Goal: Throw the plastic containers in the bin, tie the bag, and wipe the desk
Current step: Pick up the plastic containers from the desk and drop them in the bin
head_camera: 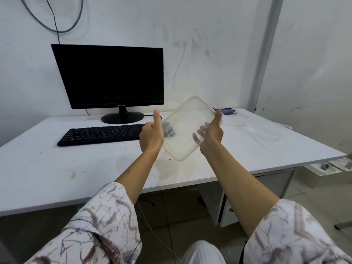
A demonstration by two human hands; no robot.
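Both hands are holding a clear plastic container (187,128) up above the table (57,168), in front and to the right of the monitor (108,77). The left hand (151,135) is gripping its left edge, fingers curled, thumb pointing up; the right hand (212,131) is cupping the right edge, fingers showing through the plastic. The monitor is reading "SAMSUNG" on its lower bezel. A black keyboard (101,134) is lying just before the monitor, a purple item (226,111) off to its right, and a yellow smear (73,175) well forward of it.

Clear plastic container (187,128), matt white desk (57,168)
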